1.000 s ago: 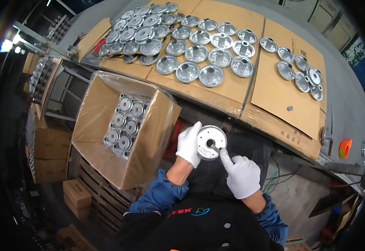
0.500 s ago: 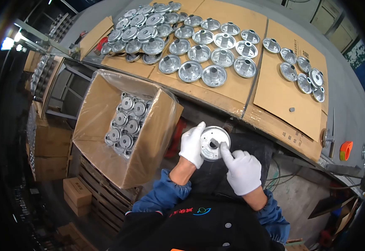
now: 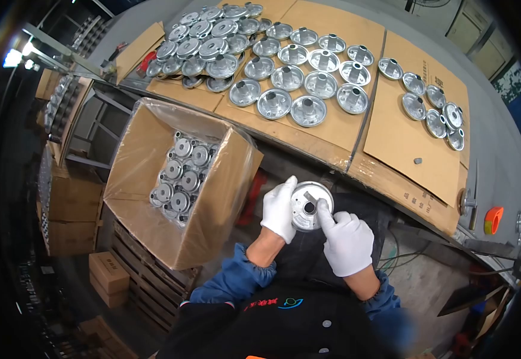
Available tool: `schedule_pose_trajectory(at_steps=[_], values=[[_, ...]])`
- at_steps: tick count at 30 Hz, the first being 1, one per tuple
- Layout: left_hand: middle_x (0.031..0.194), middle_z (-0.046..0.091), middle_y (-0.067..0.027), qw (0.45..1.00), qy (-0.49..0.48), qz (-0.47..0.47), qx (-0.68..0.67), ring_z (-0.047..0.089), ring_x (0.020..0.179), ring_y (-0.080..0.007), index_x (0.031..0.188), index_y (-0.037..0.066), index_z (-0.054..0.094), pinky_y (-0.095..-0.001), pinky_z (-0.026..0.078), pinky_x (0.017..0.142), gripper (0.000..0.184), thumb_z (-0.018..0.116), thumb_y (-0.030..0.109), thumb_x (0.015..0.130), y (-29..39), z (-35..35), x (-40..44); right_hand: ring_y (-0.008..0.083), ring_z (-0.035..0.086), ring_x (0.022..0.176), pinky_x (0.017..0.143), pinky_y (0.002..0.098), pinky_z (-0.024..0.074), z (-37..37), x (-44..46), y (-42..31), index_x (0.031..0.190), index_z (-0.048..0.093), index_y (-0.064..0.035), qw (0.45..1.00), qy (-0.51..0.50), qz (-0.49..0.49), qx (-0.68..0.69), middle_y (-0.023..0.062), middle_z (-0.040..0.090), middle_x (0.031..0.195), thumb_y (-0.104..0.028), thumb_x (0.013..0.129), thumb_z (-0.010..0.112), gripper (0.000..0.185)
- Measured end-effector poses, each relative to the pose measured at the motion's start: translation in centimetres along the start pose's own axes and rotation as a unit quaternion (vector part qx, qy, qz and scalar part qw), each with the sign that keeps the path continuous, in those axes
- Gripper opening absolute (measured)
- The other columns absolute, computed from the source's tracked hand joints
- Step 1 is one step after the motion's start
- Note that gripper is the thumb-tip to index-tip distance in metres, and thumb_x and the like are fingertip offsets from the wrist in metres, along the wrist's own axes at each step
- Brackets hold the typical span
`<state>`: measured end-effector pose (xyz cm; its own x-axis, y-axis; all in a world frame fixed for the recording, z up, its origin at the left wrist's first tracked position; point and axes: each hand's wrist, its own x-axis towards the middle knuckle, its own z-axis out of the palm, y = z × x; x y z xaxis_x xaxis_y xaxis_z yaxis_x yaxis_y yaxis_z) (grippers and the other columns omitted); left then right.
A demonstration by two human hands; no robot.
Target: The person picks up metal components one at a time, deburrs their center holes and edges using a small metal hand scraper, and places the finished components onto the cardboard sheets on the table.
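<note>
Shifted from four to two o'clock on the round silver metal disc (image 3: pixel 310 220): forefinger of the white-gloved right hand (image 3: pixel 347 242), other fingers curled, grip unclear; the white-gloved left hand (image 3: pixel 279 210) holds the nine-o'clock rim

left hand (image 3: pixel 279 210): white-gloved | right hand (image 3: pixel 349 244): white-gloved | disc (image 3: pixel 300 207): silver | sleeves (image 3: pixel 231 278): blue | carton (image 3: pixel 219 194): brown | shirt (image 3: pixel 230 335): black, red lettering (image 3: pixel 267 304)

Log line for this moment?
left hand: holds round silver metal disc with central hole | right hand: index finger at disc face | nearby: plastic-lined brown cardboard box with metal parts
</note>
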<state>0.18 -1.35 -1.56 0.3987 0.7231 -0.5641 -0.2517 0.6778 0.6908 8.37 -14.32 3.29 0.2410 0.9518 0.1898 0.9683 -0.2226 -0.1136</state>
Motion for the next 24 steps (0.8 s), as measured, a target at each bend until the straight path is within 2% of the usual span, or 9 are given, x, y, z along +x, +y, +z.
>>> schedule_pose_trajectory(at_steps=[5, 9, 11, 14, 19, 22, 24], values=[[0.08, 0.064, -0.009, 0.998, 0.023, 0.022, -0.056, 0.062, 0.068, -0.0149, 0.089, -0.003, 0.061, -0.0268, 0.051, 0.06, 0.022, 0.052, 0.016, 0.092, 0.5, 0.4, -0.2, 0.0193, 0.052, 0.058, 0.047, 0.0319, 0.0425, 0.1, -0.3, -0.4, 0.122, 0.057, -0.012, 1.0, -0.007, -0.019, -0.007, 0.0035, 0.048, 0.066, -0.009, 0.069, 0.056, 0.053], [0.082, 0.064, -0.0095, 0.997, 0.037, 0.052, -0.044, 0.062, 0.07, -0.0155, 0.091, -0.004, 0.061, -0.0274, 0.051, 0.061, 0.024, 0.051, 0.017, 0.093, -0.2, 0.7, -0.4, 0.0189, 0.052, 0.059, 0.047, 0.0317, 0.0424, 0.3, 0.5, -0.4, 0.121, 0.056, -0.0115, 1.0, 0.001, 0.005, -0.005, 0.0033, 0.048, 0.066, -0.009, 0.069, 0.056, 0.052], [0.082, 0.063, -0.0095, 0.994, 0.067, 0.059, -0.067, 0.062, 0.072, -0.018, 0.091, -0.001, 0.06, -0.0296, 0.051, 0.065, 0.024, 0.051, 0.021, 0.093, 0.0, 0.9, -0.5, 0.019, 0.052, 0.059, 0.048, 0.0315, 0.0425, 0.1, 0.5, -0.9, 0.121, 0.056, -0.0109, 1.0, -0.008, -0.004, -0.01, 0.0036, 0.048, 0.067, -0.01, 0.07, 0.055, 0.051], [0.085, 0.063, -0.0096, 0.991, 0.087, 0.087, -0.054, 0.062, 0.073, -0.0158, 0.091, -0.003, 0.06, -0.0276, 0.051, 0.063, 0.029, 0.048, 0.022, 0.095, -0.3, 0.9, -0.5, 0.0192, 0.051, 0.059, 0.048, 0.0317, 0.042, 0.3, 0.7, -1.3, 0.12, 0.056, -0.0104, 0.999, 0.027, -0.039, -0.012, 0.0038, 0.047, 0.068, -0.01, 0.071, 0.055, 0.049], [0.084, 0.063, -0.0092, 0.988, 0.091, 0.103, -0.066, 0.062, 0.073, -0.0157, 0.091, -0.002, 0.059, -0.0286, 0.051, 0.064, 0.028, 0.048, 0.024, 0.095, 0.4, 1.0, -0.9, 0.0192, 0.05, 0.06, 0.047, 0.0317, 0.0406, 0.4, 1.4, -1.4, 0.12, 0.056, -0.0106, 0.999, 0.04, -0.032, -0.012, 0.0033, 0.046, 0.068, -0.011, 0.072, 0.056, 0.049], [0.084, 0.062, -0.0087, 0.985, 0.107, 0.082, -0.108, 0.062, 0.072, -0.0159, 0.091, 0.0, 0.058, -0.0286, 0.051, 0.063, 0.026, 0.047, 0.023, 0.095, 0.8, 0.8, -0.9, 0.0191, 0.05, 0.059, 0.047, 0.0318, 0.0405, 0.2, 1.5, -1.5, 0.121, 0.056, -0.0099, 0.999, 0.022, -0.048, -0.012, 0.0032, 0.046, 0.067, -0.01, 0.071, 0.056, 0.049], [0.083, 0.061, -0.0086, 0.984, 0.112, 0.097, -0.103, 0.062, 0.072, -0.016, 0.091, 0.0, 0.058, -0.0287, 0.051, 0.063, 0.026, 0.047, 0.024, 0.095, 0.3, 0.8, -0.8, 0.0189, 0.049, 0.057, 0.046, 0.0319, 0.04, 0.5, 2.2, -1.1, 0.121, 0.056, -0.0099, 0.998, 0.051, -0.028, -0.012, 0.0033, 0.046, 0.067, -0.01, 0.07, 0.057, 0.05]])
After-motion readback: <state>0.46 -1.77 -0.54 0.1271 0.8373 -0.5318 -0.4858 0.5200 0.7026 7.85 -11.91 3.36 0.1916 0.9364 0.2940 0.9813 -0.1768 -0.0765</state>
